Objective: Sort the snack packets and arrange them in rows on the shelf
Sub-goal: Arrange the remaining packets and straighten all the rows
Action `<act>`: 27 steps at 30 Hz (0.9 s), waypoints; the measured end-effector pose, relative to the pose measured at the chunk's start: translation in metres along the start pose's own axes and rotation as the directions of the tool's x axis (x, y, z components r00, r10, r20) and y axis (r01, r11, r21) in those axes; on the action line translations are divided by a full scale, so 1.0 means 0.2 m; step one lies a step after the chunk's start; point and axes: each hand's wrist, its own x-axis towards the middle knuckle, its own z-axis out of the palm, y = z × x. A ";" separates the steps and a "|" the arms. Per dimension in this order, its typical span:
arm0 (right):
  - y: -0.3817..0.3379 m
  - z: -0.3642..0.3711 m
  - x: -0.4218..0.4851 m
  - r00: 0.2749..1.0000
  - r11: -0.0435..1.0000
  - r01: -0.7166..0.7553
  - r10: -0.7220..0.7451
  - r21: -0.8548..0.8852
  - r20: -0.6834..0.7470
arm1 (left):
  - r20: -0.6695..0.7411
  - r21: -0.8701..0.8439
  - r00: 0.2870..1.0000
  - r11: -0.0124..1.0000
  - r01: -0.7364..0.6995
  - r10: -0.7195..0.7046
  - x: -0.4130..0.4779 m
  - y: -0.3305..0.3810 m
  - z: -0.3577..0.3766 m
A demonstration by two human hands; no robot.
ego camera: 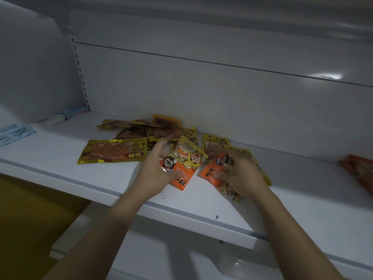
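Observation:
A heap of gold-edged snack packets [141,130] lies at the back of the white shelf [60,158]. One long gold packet [113,151] lies flat by itself to the left. My left hand [155,170] holds an orange packet with cartoon figures [182,166] by its lower left corner, thumb on top. My right hand [240,176] grips a second orange packet [214,170], its fingers curled over the packet's top. More gold packets [216,142] lie behind and beneath the right hand.
A few orange-red packets [361,168] lie at the shelf's far right. Light blue folded items [14,133] sit on the neighbouring shelf at left. A slotted upright [79,69] stands at the back left corner. The shelf's front lip [181,215] runs diagonally below my wrists.

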 end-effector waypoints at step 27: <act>0.67 -0.77 -0.46 0.680 0.807 -0.218 0.529 0.548 -0.509 | 0.082 -0.232 0.985 0.964 -0.131 0.153 0.12 0.58 0.97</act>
